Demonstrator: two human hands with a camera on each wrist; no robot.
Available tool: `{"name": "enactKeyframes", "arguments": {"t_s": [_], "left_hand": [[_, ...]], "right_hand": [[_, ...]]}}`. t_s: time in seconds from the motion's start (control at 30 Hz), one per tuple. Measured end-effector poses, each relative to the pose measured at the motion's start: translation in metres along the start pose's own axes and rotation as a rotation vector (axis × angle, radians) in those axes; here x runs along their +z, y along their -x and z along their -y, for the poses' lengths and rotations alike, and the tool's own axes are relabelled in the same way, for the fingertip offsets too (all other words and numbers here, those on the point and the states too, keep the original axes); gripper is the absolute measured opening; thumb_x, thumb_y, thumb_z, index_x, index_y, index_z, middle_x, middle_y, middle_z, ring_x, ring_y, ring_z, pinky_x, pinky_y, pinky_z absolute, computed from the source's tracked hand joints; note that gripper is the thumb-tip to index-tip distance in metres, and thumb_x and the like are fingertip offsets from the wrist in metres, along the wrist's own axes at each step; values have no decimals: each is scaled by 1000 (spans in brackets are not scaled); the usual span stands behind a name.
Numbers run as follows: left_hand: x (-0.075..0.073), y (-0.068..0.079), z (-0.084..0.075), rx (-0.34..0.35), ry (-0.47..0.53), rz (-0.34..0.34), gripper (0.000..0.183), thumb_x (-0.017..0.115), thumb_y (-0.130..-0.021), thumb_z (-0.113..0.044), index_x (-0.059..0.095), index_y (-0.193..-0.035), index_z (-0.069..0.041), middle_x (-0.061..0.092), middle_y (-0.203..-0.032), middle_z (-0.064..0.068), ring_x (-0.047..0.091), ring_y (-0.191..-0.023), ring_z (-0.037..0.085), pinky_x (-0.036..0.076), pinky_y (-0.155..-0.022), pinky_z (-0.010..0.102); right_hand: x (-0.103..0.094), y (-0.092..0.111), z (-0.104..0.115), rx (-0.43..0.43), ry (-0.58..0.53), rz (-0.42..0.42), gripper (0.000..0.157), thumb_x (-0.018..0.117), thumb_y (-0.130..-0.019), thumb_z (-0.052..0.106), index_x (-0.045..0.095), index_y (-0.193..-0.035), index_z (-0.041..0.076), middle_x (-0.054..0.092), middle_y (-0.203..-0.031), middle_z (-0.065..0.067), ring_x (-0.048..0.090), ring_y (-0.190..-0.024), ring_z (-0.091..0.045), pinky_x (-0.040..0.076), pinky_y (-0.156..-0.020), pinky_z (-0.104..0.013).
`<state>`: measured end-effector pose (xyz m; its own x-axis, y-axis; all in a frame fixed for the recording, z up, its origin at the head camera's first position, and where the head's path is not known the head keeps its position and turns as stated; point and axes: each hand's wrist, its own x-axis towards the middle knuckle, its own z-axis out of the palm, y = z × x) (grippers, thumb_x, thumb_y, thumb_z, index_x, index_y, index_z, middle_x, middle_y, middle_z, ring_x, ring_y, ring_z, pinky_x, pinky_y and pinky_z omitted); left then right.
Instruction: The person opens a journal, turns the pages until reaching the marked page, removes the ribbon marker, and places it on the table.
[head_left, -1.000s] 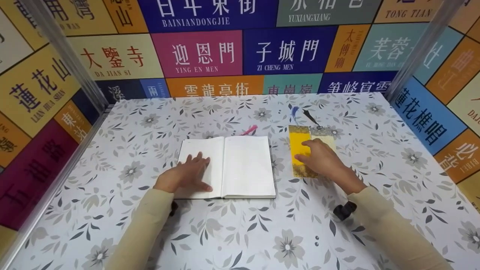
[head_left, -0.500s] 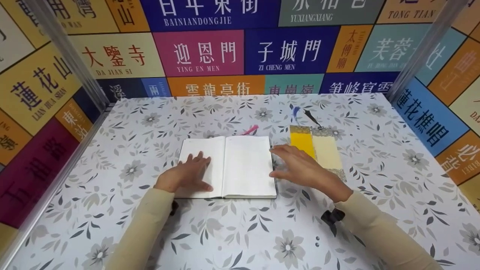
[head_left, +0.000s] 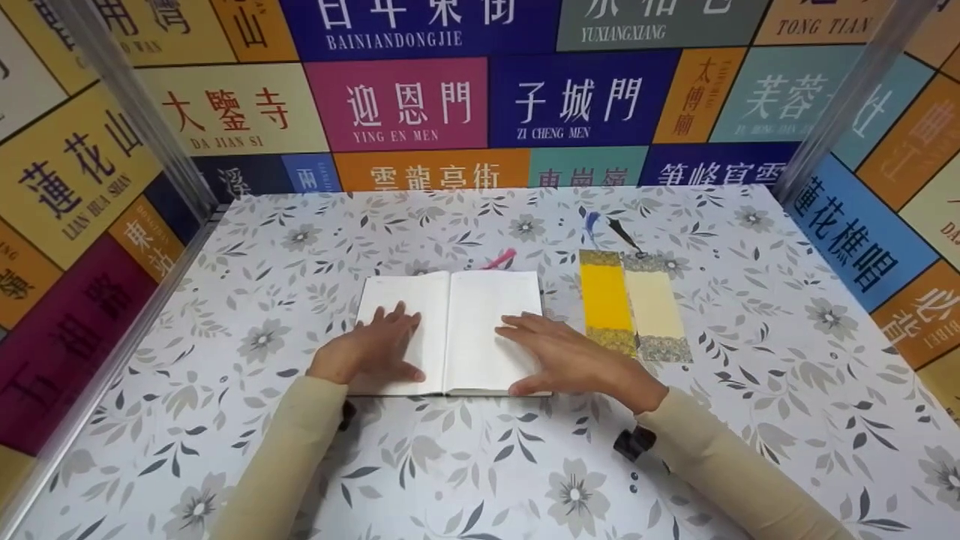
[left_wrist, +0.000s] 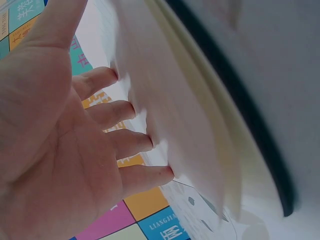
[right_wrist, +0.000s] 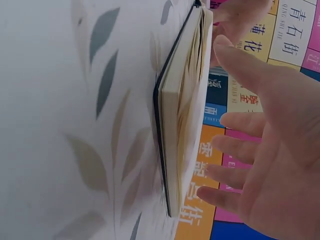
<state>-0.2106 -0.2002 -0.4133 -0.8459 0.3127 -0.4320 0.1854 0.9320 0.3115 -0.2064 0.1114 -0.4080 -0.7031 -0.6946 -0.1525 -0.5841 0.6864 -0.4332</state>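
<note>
An open notebook (head_left: 480,322) with blank white pages and a dark cover lies flat on the table. My left hand (head_left: 367,349) rests on its left page with fingers spread; in the left wrist view the fingertips (left_wrist: 167,172) touch the paper. Over the right page hovers my right hand (head_left: 566,356), its fingers spread and nothing in them. The right wrist view shows a gap between those fingers (right_wrist: 225,197) and the page block. To the right lie a yellow bookmark (head_left: 606,296) and a cream bookmark (head_left: 655,304), side by side, both with glittery speckled ends.
A pink tassel (head_left: 500,259) sticks out past the notebook's top edge. Blue (head_left: 591,227) and black tassels (head_left: 624,235) lie above the bookmarks. The floral tablecloth (head_left: 465,457) covers the table, which meets a colourful sign-covered wall (head_left: 397,105) at the back.
My right hand has moved left from the bookmarks to over the notebook's right page, uncovering both bookmarks. The left hand stays on the left page.
</note>
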Motion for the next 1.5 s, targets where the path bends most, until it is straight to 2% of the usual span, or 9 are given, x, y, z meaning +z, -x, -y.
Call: {"name": "enactKeyframes", "arguments": {"t_s": [0.33,0.53,0.67,0.87,1.0,1.13,1.3,1.43,1.5], "left_hand": [[0,0,1,1,10,2,100,73,-88,-47,16,-161,-8,1,-168,23,2,-153,49,10,-122,67],[-1,4,-3,-5,37,23,101,72,-88,-49,15,-161,-10,-2,-167,22,1,-154,47,7,-122,67],[-2,4,-5,-8,45,28,101,72,-87,-49,16,-161,-10,-1,-168,20,0,-154,46,7,-123,66],[-2,-1,-7,10,-3,42,102,71,-88,-50,14,-161,-9,-2,-167,23,1,-153,49,9,-122,68],[-2,0,-6,16,-2,40,102,71,-88,-50,14,-161,-8,-3,-167,24,0,-153,50,7,-121,70],[-1,4,-4,8,22,33,102,71,-88,-51,14,-161,-9,-3,-168,21,-2,-154,47,5,-121,70],[-1,3,-3,3,25,27,101,71,-88,-50,15,-161,-9,-2,-167,22,-1,-154,48,7,-121,70],[-3,3,-2,-7,38,22,100,72,-88,-47,15,-161,-9,-2,-167,22,-1,-154,47,6,-121,69],[-5,2,-2,-1,39,15,101,73,-88,-47,16,-161,-8,-2,-167,24,0,-153,49,7,-121,70]], "right_hand": [[10,-11,7,-9,31,80,88,79,-82,46,38,-156,18,23,-168,-7,16,-156,-36,16,-126,-58],[5,-13,6,-6,43,169,85,78,-83,45,40,-155,18,21,-168,-9,16,-156,-36,16,-126,-58],[-5,-13,3,-34,-6,227,78,77,-87,39,43,-153,14,23,-167,-13,17,-155,-38,19,-126,-57],[-14,-10,0,-67,-17,279,63,66,-95,19,42,-153,12,19,-168,-13,15,-156,-38,18,-126,-55],[-15,-8,-2,-50,-51,245,56,60,-97,8,46,-151,11,23,-167,-12,18,-156,-34,19,-126,-52],[-14,-6,-6,-35,-55,166,54,63,-93,2,51,-146,8,31,-164,-16,24,-154,-37,22,-125,-54],[-14,-7,-14,13,-91,-30,62,65,-90,-5,46,-149,4,29,-163,-22,29,-150,-42,32,-121,-55],[-14,-11,-20,83,-215,-201,71,63,-93,0,31,-156,2,21,-163,-24,31,-149,-42,39,-117,-54],[-13,-15,-23,123,-334,-265,75,64,-94,2,25,-158,1,21,-162,-26,34,-147,-43,41,-115,-53]]}}
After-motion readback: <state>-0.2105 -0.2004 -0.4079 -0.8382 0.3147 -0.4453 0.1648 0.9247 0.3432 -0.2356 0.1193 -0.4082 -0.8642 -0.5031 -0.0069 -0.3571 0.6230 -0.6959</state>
